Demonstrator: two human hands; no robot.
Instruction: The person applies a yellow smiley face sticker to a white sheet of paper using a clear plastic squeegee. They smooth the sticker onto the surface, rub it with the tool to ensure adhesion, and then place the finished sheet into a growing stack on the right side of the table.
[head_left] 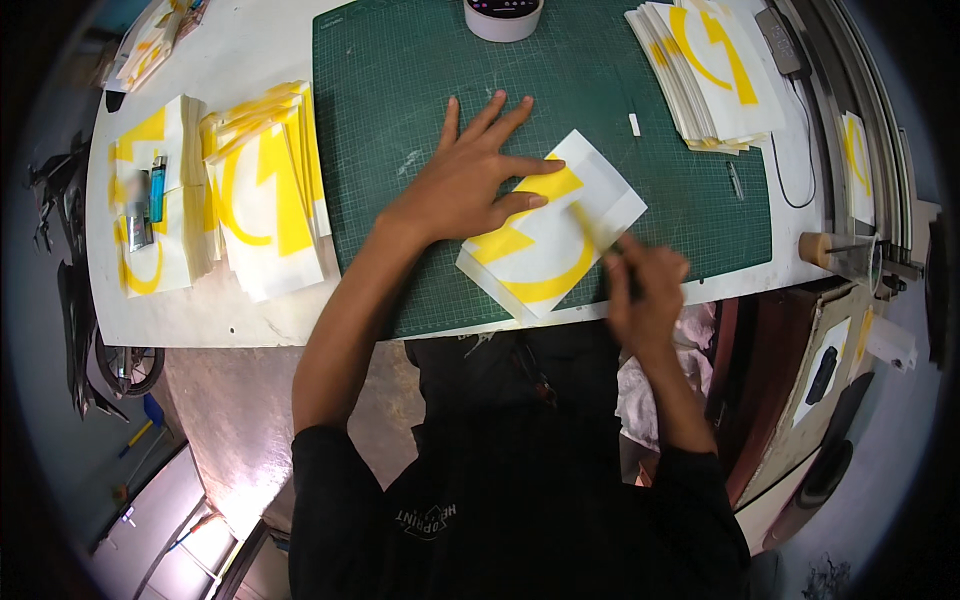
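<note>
A white sheet with a yellow printed design (545, 250) lies turned at an angle on the green cutting mat (400, 110). Its top right part looks paler and translucent. My left hand (470, 180) is open with fingers spread, thumb and index finger resting on the sheet's upper left side, the other fingers over the mat. At the sheet's right side, my right hand (645, 290) is closed round a slim yellowish tool (592, 225). The tool's end reaches over the sheet. Motion smears it, so its kind cannot be made out.
Stacks of similar yellow-and-white sheets stand at left (265, 200) and far right (715, 80). A blue lighter (157, 188) lies on the leftmost stack. A round white device (503, 20) sits at the back. A small white strip (634, 125) and a cable (808, 150) lie rightward.
</note>
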